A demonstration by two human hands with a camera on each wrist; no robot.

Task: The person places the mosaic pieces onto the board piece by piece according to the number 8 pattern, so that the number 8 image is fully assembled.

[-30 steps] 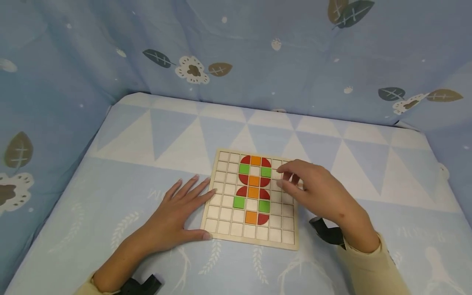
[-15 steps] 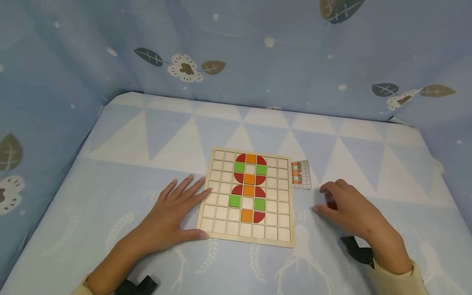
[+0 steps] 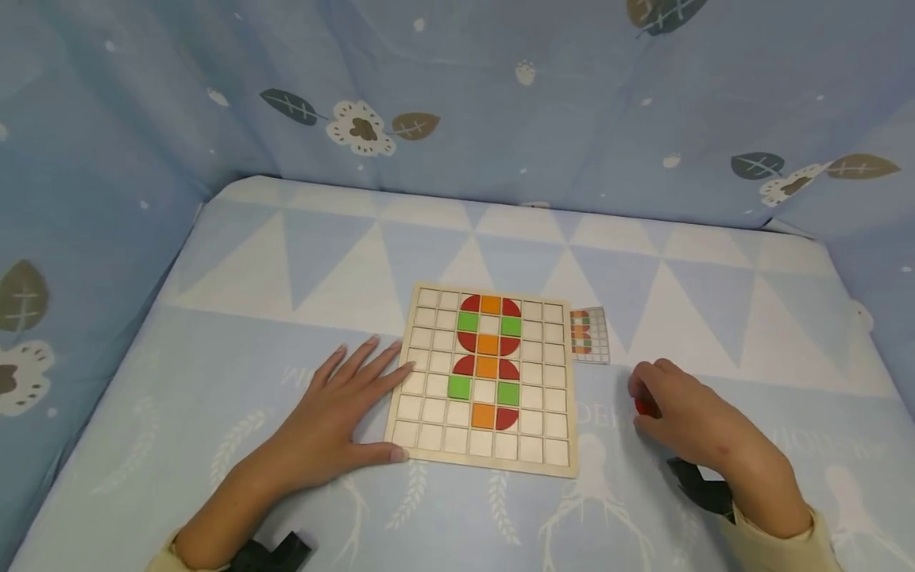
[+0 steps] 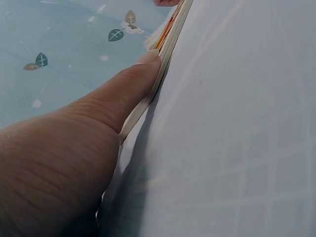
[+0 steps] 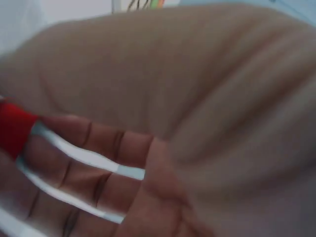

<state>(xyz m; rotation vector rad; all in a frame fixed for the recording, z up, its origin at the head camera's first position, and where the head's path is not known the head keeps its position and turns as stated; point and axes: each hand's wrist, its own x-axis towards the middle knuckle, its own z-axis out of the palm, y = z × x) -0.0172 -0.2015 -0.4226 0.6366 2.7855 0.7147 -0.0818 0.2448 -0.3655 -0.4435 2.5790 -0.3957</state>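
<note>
A square wooden grid board [image 3: 458,438] lies on the cloth, bearing a symmetrical pattern of red rounded, orange square and green square tiles. My left hand [image 3: 329,433] is spread flat at the board's left side, fingertips and thumb against its edge; the left wrist view shows the thumb [image 4: 123,91] along that edge. Off to the board's right, low over the cloth, my right hand [image 3: 689,417] pinches a red tile [image 3: 646,407] between thumb and fingers. Only part of this red tile [image 5: 16,129] shows in the right wrist view, so its full shape is hidden.
A small printed pattern card [image 3: 590,337] lies flat against the board's upper right edge, showing a similar design on a grid. Patterned blue fabric [image 3: 457,103] rises behind the table cloth [image 3: 343,262] and on both sides.
My right hand has moved right from over the board's right columns to the cloth, uncovering the pattern card; its fingers have drawn closer round the red tile. My left hand stays put.
</note>
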